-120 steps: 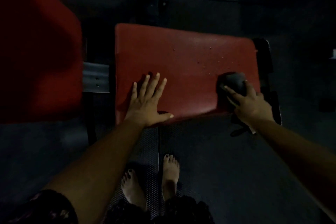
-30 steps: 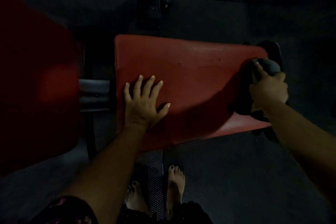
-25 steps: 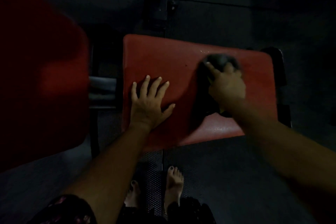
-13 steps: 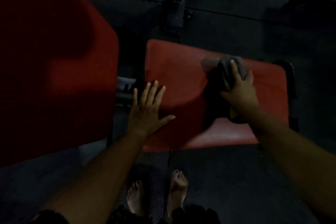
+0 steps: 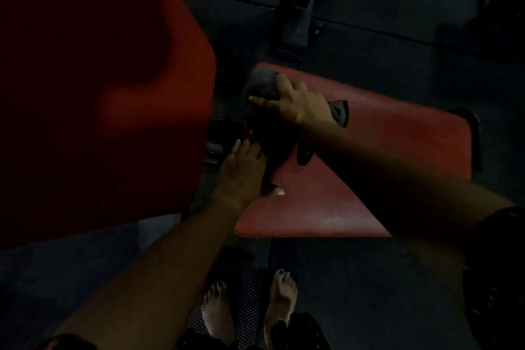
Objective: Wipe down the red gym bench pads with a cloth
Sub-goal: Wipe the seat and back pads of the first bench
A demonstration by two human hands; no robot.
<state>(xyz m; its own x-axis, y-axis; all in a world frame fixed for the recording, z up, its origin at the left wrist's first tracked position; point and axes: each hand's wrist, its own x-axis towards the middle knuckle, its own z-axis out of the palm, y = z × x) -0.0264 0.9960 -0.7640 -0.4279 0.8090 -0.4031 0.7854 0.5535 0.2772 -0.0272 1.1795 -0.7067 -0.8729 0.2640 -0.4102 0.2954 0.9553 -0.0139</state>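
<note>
Where light falls, red pad (image 5: pixel 383 150) shiny, floor (image 5: pixel 369 278) dark.

The seat pad (image 5: pixel 397 148) lies bare from its middle to the right edge and along the near edge, so there is free sweep there. My right forearm (image 5: pixel 383 176) slants across it. At the far left corner my right hand (image 5: pixel 297 104) grips the cloth (image 5: pixel 262 84), and my left hand (image 5: pixel 241 170) lies flat on the left edge, nearer me. The narrow gap beyond holds a metal bracket (image 5: pixel 216 148), I think, and the raised back pad (image 5: pixel 99 94) walls off that side.
</note>
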